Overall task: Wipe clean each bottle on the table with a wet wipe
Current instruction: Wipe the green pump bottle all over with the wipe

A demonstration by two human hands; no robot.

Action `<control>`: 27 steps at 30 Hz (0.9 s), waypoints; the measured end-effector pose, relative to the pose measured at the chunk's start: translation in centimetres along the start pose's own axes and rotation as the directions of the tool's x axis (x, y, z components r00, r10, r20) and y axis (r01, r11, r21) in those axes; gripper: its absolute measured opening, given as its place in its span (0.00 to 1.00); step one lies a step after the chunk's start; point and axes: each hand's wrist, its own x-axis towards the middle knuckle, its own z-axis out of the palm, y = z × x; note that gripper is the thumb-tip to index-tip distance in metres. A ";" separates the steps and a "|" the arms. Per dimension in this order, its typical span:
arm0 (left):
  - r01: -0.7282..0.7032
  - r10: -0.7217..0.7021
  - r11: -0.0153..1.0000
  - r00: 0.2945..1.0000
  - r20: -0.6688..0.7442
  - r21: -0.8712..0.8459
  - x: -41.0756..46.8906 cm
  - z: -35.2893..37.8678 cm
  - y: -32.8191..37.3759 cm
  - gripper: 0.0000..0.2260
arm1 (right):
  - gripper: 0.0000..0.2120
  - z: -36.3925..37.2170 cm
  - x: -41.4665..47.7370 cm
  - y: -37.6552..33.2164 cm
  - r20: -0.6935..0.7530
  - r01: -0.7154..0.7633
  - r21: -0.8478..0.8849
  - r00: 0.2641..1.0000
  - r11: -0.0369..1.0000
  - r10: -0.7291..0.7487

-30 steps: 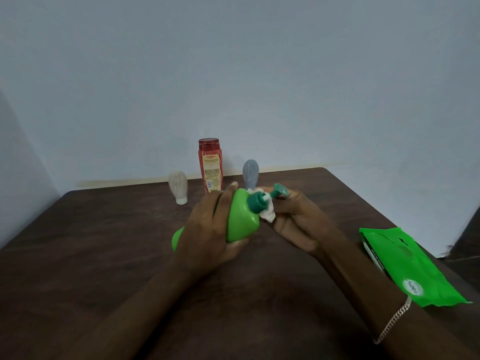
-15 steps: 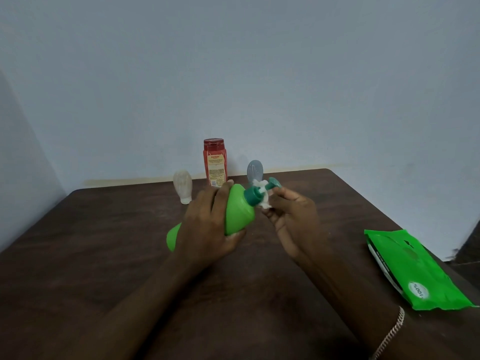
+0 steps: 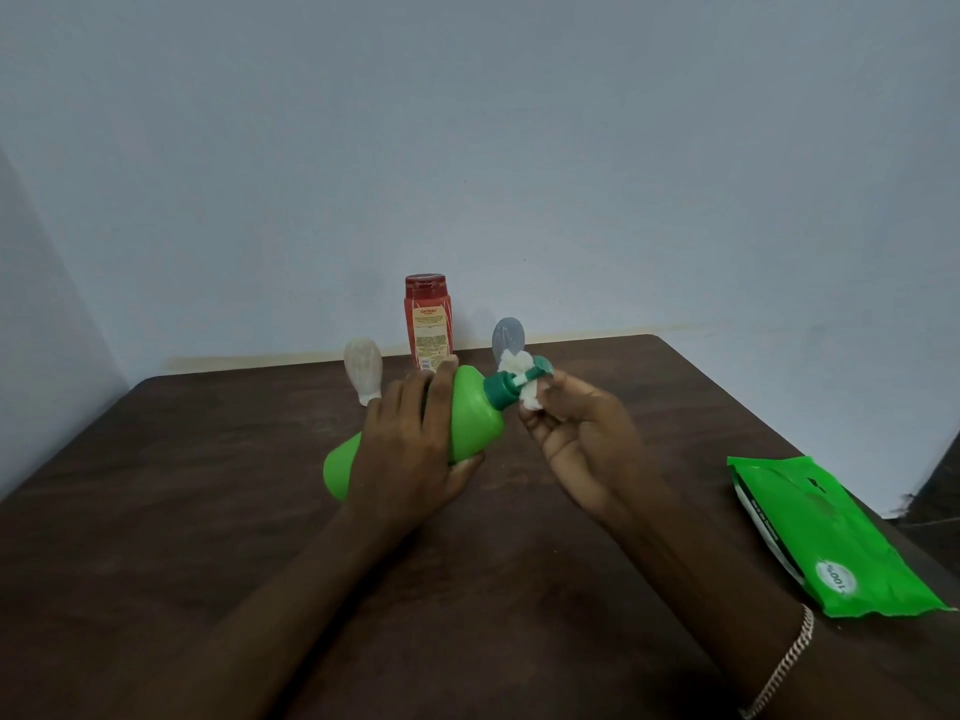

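You are holding a bright green pump bottle (image 3: 467,418) tilted on its side above the middle of the dark wooden table (image 3: 182,511), its base pointing down toward your left and its dark green pump head (image 3: 514,384) pointing up toward your right. A white wet wipe (image 3: 522,368), bunched up, is wrapped around the pump's neck and nozzle. Your left hand (image 3: 410,454) is clenched around the bottle's body, fingers over the top and thumb underneath. Your right hand (image 3: 582,433) pinches the wipe against the pump with its fingertips, palm turned up.

Beyond your hands, near the far edge of the table by the pale wall, three more bottles stand upright: a small whitish one (image 3: 363,371), a taller red one (image 3: 428,322) with a printed label, and a small grey one (image 3: 508,337) partly hidden behind the wipe. A green pack of wet wipes (image 3: 826,532) lies flat at your right, well apart from the bottles.

Judging by this, you are working on the green bottle's pump (likely a late part of that bottle). Whether the three standing bottles are already wiped cannot be told; if not, most of the task remains.
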 end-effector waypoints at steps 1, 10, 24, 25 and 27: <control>0.017 -0.017 1.000 1.000 0.005 0.023 0.0 0.1 0.0 0.42 | 0.09 0.1 -0.1 0.2 0.007 -0.004 0.002 1.000 1.000 0.004; 0.130 -0.131 0.983 0.991 0.002 0.128 0.5 0.3 -0.4 0.43 | 0.09 1.3 -1.8 0.3 0.067 0.320 -0.586 0.935 0.745 -0.349; 0.078 -0.084 0.985 0.996 0.034 0.157 0.0 0.0 -1.0 0.42 | 0.12 -0.1 -1.3 0.8 0.713 0.414 -0.657 0.611 -0.630 -0.342; 0.085 -0.090 0.985 0.996 0.029 0.147 0.0 -0.1 -1.2 0.42 | 0.09 -0.2 -1.4 0.7 0.721 0.448 -0.672 0.580 -0.590 -0.380; 0.056 -0.060 0.989 0.998 0.022 0.139 0.0 0.0 -1.2 0.42 | 0.10 -0.3 -1.4 0.4 0.727 0.492 -0.684 0.518 -0.538 -0.451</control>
